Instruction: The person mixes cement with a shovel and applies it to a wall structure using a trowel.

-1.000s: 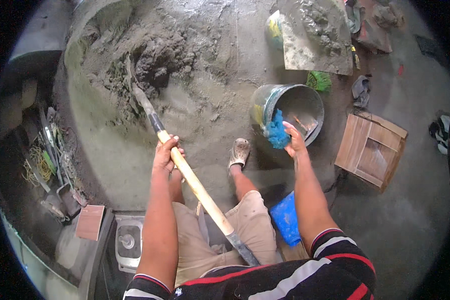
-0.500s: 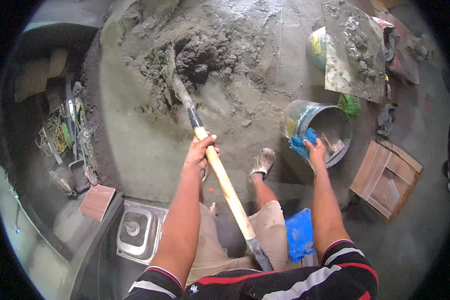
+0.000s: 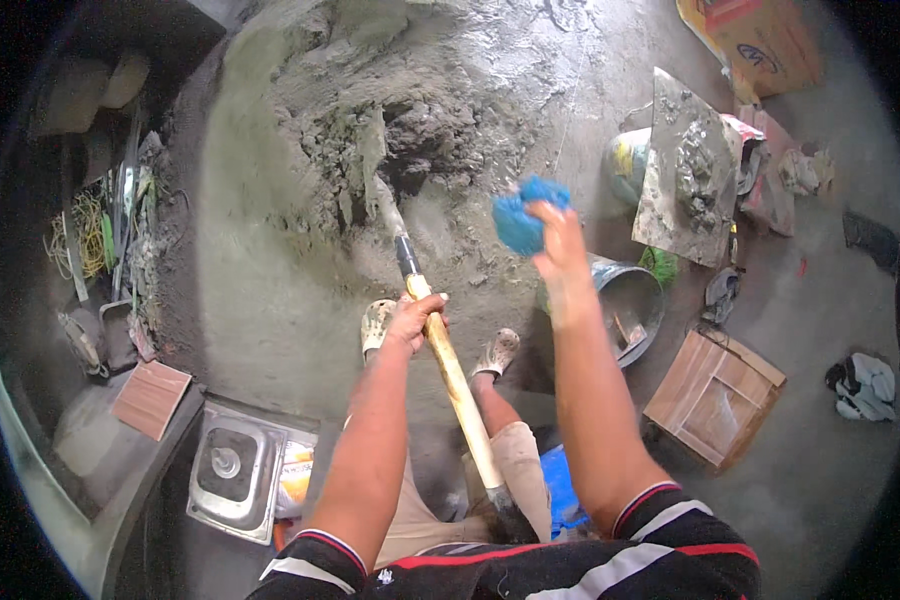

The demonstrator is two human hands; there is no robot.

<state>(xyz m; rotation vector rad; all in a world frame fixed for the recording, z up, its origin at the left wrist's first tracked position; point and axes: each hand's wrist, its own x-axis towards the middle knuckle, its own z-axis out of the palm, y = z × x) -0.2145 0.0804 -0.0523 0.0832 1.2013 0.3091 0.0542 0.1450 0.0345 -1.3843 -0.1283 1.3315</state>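
My left hand (image 3: 417, 318) is closed round the wooden handle of a shovel (image 3: 455, 390). The shovel's blade stands in a heap of wet grey mortar (image 3: 320, 110), and its lower end lies by my right leg. Above the floor, to the right of the heap, my right hand (image 3: 560, 240) grips a crumpled blue thing (image 3: 519, 225), cloth or thin plastic; I cannot tell which. Below my right forearm, a grimy bucket (image 3: 642, 300) lies tipped with its mouth toward me, a small piece showing inside.
A mortar-smeared board (image 3: 660, 200) lies over a pail (image 3: 625, 165) at the right. Nearer are a brown wooden panel piece (image 3: 715, 395) and a grey-white cloth (image 3: 863, 388). On the left are a steel sink (image 3: 232, 465), a brown tile (image 3: 151, 400) and yellow cord (image 3: 88, 235).
My right hand has lifted the blue thing from the bucket's rim, up and leftward toward the mortar heap. My left hand stays on the shovel handle. The whole view has shifted a little.
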